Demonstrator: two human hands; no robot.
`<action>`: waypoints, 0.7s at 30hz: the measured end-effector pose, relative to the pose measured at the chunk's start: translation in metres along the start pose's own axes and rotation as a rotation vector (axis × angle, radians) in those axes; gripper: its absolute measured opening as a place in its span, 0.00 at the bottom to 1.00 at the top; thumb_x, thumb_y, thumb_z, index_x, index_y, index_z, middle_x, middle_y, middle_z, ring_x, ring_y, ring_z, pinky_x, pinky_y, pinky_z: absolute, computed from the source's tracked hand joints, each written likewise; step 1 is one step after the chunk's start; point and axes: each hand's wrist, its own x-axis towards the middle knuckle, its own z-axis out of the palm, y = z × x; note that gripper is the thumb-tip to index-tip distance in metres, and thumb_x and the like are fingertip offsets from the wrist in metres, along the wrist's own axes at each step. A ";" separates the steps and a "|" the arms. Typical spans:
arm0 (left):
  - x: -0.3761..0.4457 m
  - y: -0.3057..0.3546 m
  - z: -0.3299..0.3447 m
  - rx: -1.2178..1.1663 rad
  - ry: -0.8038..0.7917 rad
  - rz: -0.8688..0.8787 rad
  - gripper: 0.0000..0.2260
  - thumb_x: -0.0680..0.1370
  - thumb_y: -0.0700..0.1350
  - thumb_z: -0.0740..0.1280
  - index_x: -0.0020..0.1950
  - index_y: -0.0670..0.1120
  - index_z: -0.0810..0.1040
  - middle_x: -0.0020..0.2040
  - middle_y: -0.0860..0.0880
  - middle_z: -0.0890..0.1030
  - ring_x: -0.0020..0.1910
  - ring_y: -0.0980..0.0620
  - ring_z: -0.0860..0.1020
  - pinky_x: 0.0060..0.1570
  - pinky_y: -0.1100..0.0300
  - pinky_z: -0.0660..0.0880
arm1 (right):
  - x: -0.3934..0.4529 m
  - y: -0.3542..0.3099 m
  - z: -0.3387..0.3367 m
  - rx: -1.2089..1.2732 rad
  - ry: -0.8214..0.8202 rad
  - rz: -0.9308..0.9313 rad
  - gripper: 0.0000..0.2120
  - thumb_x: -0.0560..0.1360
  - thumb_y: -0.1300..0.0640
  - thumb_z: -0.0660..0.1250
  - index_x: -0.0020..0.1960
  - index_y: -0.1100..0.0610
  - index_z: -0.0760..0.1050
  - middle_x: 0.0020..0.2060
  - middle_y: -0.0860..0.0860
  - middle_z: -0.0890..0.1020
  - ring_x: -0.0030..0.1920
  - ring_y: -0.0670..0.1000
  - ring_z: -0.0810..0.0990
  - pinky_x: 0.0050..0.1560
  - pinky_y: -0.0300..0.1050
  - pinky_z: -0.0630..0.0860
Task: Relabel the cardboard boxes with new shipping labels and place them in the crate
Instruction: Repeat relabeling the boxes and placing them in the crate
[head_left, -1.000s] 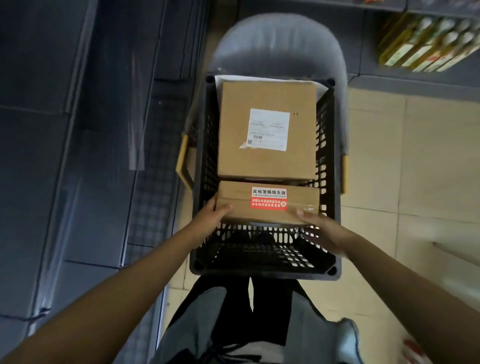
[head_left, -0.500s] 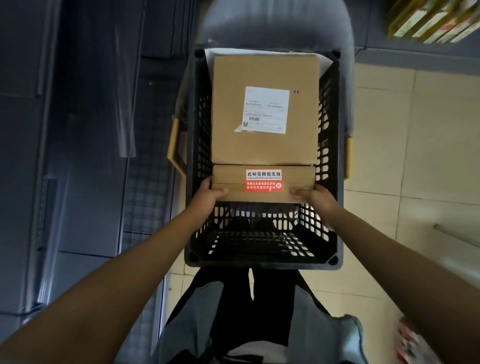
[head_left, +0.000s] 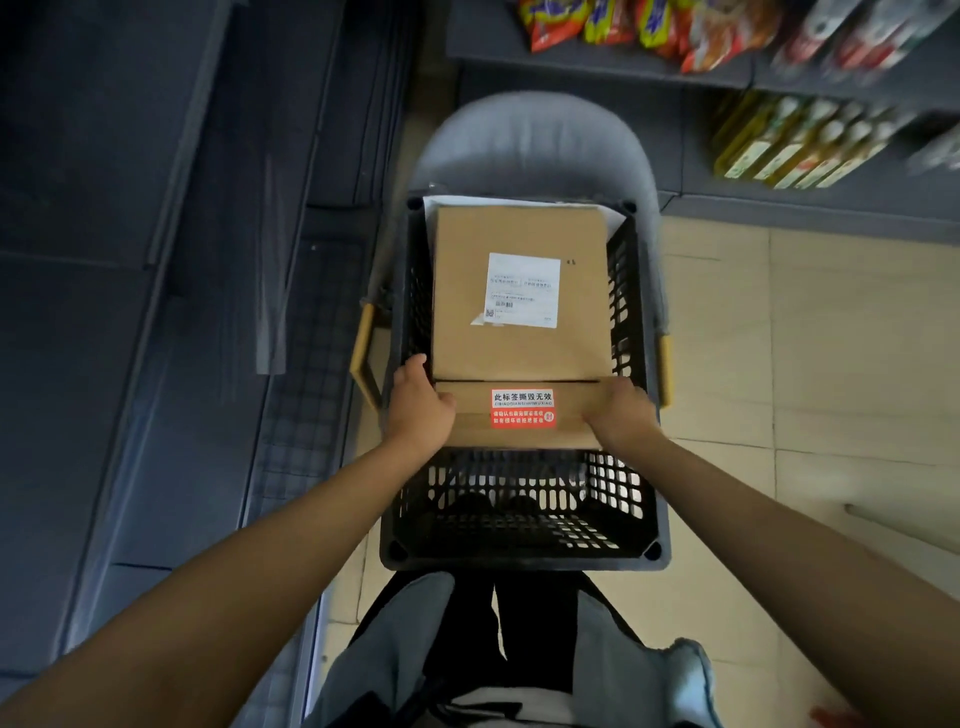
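A brown cardboard box (head_left: 519, 358) sits in the far half of a black slotted crate (head_left: 519, 551). On its top is a white shipping label (head_left: 523, 290) with its lower left corner peeling. A red and white seal sticker (head_left: 523, 409) is on the box's near face. My left hand (head_left: 420, 408) grips the box's near left corner. My right hand (head_left: 618, 413) grips its near right corner. The near half of the crate holds nothing.
The crate rests on a grey upholstered chair (head_left: 535, 140) with yellow-tipped arms. A white sheet (head_left: 615, 215) shows behind the box. Dark shelving fills the left; shelves with snack packets (head_left: 623, 26) and bottles (head_left: 795, 145) stand at the back right. Beige floor tiles lie to the right.
The box has been pushed deeper into the crate, away from me, with both hands staying on its near corners. The camera has tilted up, bringing the shelves into view.
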 end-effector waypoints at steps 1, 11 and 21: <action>-0.001 0.006 -0.008 0.026 0.013 0.018 0.26 0.78 0.41 0.63 0.75 0.45 0.60 0.71 0.44 0.65 0.67 0.46 0.69 0.65 0.54 0.68 | -0.003 -0.005 -0.008 -0.053 0.006 -0.028 0.25 0.72 0.59 0.65 0.69 0.59 0.66 0.62 0.61 0.73 0.62 0.63 0.72 0.60 0.53 0.73; -0.027 0.101 -0.109 0.571 0.052 0.354 0.18 0.78 0.48 0.63 0.67 0.46 0.68 0.63 0.44 0.73 0.61 0.43 0.72 0.58 0.50 0.71 | -0.058 -0.089 -0.104 -0.328 0.338 -0.426 0.22 0.73 0.59 0.64 0.67 0.52 0.71 0.62 0.55 0.75 0.62 0.57 0.71 0.60 0.50 0.72; -0.096 0.150 -0.192 0.738 0.432 0.407 0.20 0.79 0.51 0.59 0.69 0.45 0.67 0.64 0.43 0.72 0.62 0.42 0.70 0.59 0.51 0.66 | -0.111 -0.152 -0.176 -0.405 0.605 -0.802 0.18 0.76 0.57 0.62 0.65 0.53 0.71 0.59 0.54 0.77 0.59 0.56 0.72 0.59 0.50 0.70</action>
